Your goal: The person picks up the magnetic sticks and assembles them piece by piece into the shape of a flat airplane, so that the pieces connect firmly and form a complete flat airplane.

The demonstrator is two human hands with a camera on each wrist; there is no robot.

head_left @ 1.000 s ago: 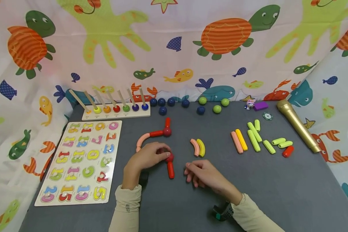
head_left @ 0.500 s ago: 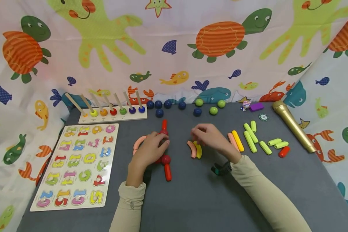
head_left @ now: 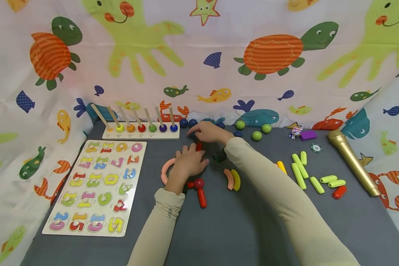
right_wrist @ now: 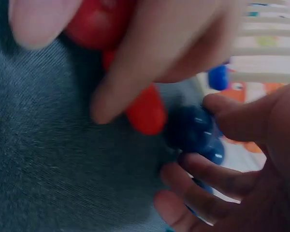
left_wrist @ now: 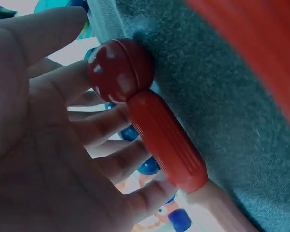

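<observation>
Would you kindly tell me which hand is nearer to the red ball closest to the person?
Left: the left hand is just beyond the red ball, while the right hand is farther off, by the dark blue balls.

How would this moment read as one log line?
left hand: at red stick | right hand: at dark blue balls, grip unclear
</observation>
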